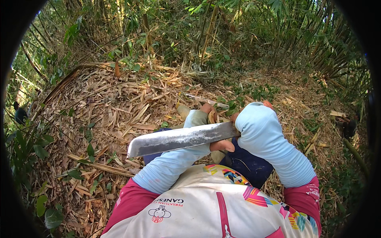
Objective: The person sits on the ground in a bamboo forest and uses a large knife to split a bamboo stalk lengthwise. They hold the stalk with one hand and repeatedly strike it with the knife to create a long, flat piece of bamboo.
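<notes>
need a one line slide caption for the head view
Head view: right hand grips a broad steel blade laid across the left forearm, left hand on a pale piece, above dry bamboo leaf litter.

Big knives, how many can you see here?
1. The large knife lies across the middle of the view, blade pointing to the person's left, its handle end in the right hand. The left hand is just behind the blade. Leaf litter could hide others.

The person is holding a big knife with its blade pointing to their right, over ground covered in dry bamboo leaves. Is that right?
Not quite. In the head view the big knife points to the person's left, not right; the right hand grips its handle end. The rest holds: it is over ground covered in dry bamboo leaves.
</notes>
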A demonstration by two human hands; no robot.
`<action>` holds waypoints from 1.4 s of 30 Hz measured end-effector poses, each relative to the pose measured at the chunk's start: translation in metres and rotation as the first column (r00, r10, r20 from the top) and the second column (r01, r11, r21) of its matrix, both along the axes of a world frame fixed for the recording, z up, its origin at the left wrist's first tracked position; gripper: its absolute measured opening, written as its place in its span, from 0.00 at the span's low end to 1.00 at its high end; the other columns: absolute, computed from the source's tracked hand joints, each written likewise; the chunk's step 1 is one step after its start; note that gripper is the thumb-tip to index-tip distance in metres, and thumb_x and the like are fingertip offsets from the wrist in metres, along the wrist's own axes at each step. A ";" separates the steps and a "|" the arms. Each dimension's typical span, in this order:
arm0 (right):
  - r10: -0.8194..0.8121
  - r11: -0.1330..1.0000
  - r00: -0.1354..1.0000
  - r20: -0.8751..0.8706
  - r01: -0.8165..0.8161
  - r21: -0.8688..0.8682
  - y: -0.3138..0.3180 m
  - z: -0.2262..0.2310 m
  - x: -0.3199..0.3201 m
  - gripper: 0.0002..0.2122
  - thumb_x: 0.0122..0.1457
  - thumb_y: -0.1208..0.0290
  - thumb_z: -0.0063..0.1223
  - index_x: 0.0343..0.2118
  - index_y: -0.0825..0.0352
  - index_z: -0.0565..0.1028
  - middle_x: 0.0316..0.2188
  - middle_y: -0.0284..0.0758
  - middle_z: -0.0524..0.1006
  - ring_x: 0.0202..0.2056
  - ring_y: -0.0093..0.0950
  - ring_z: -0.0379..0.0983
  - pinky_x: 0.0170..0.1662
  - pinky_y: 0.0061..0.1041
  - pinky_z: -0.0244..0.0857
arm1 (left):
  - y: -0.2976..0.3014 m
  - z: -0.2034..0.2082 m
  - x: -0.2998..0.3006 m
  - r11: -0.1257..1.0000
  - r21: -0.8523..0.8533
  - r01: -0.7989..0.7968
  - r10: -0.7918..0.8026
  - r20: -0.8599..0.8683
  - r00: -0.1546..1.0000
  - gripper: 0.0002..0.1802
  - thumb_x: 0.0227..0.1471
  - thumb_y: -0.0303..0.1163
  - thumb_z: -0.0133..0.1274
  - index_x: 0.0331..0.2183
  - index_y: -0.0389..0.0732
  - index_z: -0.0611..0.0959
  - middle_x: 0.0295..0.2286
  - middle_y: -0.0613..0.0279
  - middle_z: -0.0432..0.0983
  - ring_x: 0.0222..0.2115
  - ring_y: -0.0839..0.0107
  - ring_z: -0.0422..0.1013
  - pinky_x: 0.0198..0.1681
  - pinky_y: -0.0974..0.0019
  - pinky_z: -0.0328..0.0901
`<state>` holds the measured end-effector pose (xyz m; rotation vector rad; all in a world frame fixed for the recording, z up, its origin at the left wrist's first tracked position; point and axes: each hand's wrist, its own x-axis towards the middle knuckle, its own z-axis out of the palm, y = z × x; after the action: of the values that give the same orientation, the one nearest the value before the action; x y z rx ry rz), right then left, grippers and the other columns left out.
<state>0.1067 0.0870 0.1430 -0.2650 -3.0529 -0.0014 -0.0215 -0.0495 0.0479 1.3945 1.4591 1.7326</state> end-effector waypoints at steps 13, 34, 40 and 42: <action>-0.047 0.999 0.995 0.088 0.047 -0.001 0.001 0.007 -0.008 0.10 0.37 0.69 0.60 0.27 0.59 0.79 0.21 0.37 0.75 0.30 0.40 0.76 0.41 0.45 0.64 | 0.022 -0.027 0.010 0.958 0.098 -0.270 0.261 0.090 0.961 0.53 0.33 0.64 0.67 0.50 0.32 0.73 0.40 0.53 0.78 0.41 0.65 0.73 0.49 0.62 0.66; -0.578 0.781 0.816 -0.019 0.546 -0.303 0.089 -0.040 -0.012 0.07 0.53 0.73 0.57 0.34 0.66 0.77 0.26 0.44 0.78 0.31 0.41 0.77 0.35 0.35 0.68 | 0.009 -0.012 -0.007 0.922 0.053 -0.383 0.386 -0.170 0.907 0.27 0.39 0.49 0.72 0.24 0.41 0.73 0.12 0.62 0.63 0.13 0.68 0.61 0.18 0.64 0.57; -0.583 0.741 0.810 -0.067 0.495 -0.453 0.080 -0.066 -0.005 0.08 0.53 0.71 0.59 0.36 0.65 0.77 0.30 0.42 0.80 0.33 0.38 0.78 0.38 0.33 0.68 | 0.012 -0.026 -0.021 0.973 0.078 -0.217 0.200 0.184 0.962 0.21 0.51 0.30 0.64 0.40 0.41 0.67 0.29 0.68 0.68 0.25 0.81 0.64 0.28 0.72 0.62; -0.582 0.734 0.811 -0.049 0.499 -0.460 0.079 -0.070 -0.009 0.09 0.53 0.70 0.59 0.37 0.65 0.77 0.31 0.41 0.80 0.34 0.38 0.78 0.39 0.33 0.69 | 0.013 -0.029 -0.025 0.973 0.120 -0.197 0.159 0.270 0.950 0.20 0.53 0.28 0.61 0.40 0.40 0.66 0.26 0.66 0.71 0.25 0.79 0.69 0.30 0.73 0.66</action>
<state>0.0978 0.1665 0.0730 -1.1130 -2.6232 0.6277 -0.0465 -0.0369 0.0185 1.0794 1.3718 2.0846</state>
